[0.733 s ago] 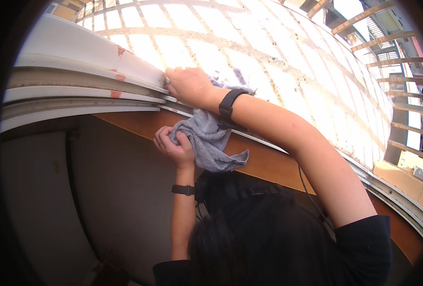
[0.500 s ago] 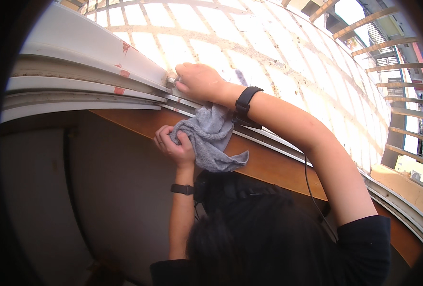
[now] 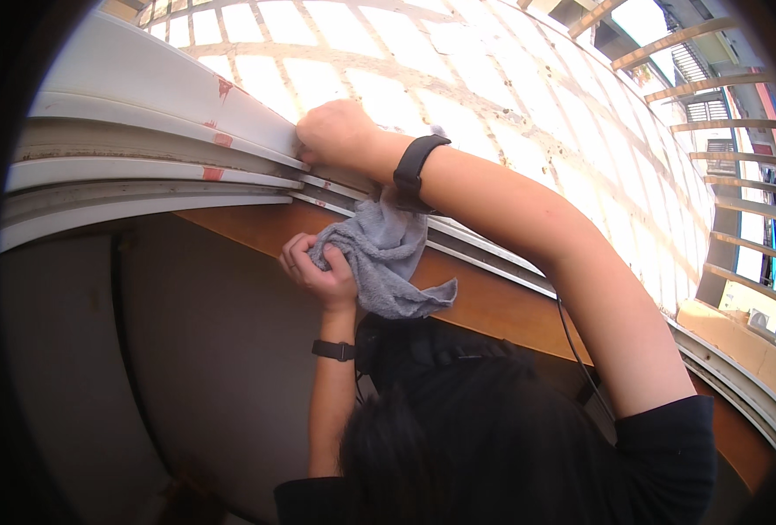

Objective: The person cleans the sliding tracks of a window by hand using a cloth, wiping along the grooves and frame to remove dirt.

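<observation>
Grey cloth (image 3: 386, 262): bunched in the closed left hand (image 3: 318, 271) against the brown sill (image 3: 493, 302), just below the white sliding-window track (image 3: 160, 166), whose long axis runs sideways, where the fisted right hand (image 3: 340, 133) presses.

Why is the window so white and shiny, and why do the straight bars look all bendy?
In the head view, daylight pours through the window glass and washes it out to near white, while the wall below sits in shade. The fisheye lens curves the window track, and the picture's corners are black. The right hand and grey cloth look sharp.
</observation>
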Tool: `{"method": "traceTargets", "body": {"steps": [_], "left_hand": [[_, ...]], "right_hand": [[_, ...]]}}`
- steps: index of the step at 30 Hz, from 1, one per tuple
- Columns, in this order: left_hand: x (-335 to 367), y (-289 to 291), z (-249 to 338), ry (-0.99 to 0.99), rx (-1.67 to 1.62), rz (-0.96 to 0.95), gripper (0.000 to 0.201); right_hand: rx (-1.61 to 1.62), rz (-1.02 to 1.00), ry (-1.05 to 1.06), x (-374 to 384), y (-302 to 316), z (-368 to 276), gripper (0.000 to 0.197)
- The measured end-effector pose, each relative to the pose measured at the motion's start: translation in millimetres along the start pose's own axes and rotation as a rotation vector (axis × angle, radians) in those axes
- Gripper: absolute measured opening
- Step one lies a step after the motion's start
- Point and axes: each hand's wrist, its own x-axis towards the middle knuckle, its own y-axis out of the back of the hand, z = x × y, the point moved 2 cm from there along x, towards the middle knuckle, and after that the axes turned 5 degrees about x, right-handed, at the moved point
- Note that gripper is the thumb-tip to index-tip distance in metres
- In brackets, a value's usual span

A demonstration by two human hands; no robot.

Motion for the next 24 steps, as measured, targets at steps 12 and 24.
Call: {"method": "traceTargets", "body": {"steps": [12,24], "left_hand": [[1.6,1.1,3.0,-0.021,0.029,-0.007,0.018],[1.1,0.4,-1.1,-0.045,0.057,0.005,0.018]], "right_hand": [[0.008,0.176,-0.021,-17.0,-6.4,-10.0,0.012],[0.674,0.265,-0.496,-40.1,19.8,26.2,0.036]]}}
